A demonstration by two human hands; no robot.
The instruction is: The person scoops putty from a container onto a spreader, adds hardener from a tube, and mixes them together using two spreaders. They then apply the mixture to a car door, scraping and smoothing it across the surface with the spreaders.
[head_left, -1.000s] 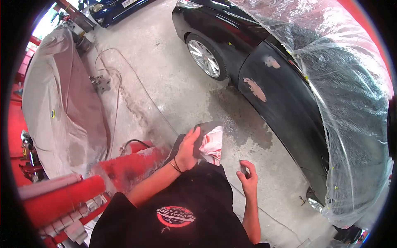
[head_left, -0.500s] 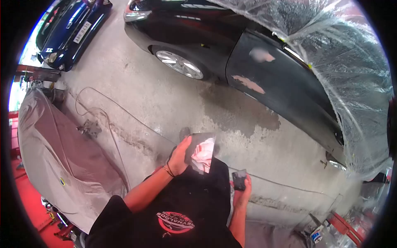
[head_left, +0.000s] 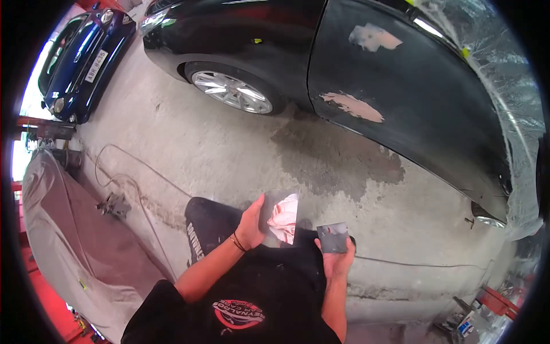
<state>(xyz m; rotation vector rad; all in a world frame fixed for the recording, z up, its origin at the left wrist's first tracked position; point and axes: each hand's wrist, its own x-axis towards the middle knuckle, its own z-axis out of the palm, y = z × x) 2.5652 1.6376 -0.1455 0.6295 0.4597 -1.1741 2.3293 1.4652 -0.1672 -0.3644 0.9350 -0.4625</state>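
My left hand [head_left: 250, 225] is closed on the edge of a thin grey mixing board [head_left: 268, 213]. A mound of pink and white streaked putty [head_left: 283, 219] lies on the board. In my right hand [head_left: 338, 262] is a flat, dark grey square spreader [head_left: 333, 238], gripped at its lower part, with a small light smear near its top edge. Board and spreader are held apart at waist height. Ahead stands a black car door [head_left: 412, 109] with a pink filler patch [head_left: 354, 107] low down and a grey-pink patch [head_left: 375, 38] above it.
Clear plastic sheeting [head_left: 513, 80] drapes the car's right side. A silver wheel [head_left: 231, 90] is left of the door. A wet stain [head_left: 338, 155] darkens the floor, and a hose [head_left: 146, 163] trails across it. At left are a covered vehicle [head_left: 86, 246] and a blue car [head_left: 86, 60].
My view has come closer to the black car door. My right hand has risen, and the spreader now faces up flat beside the board. The left hand keeps its hold on the board.
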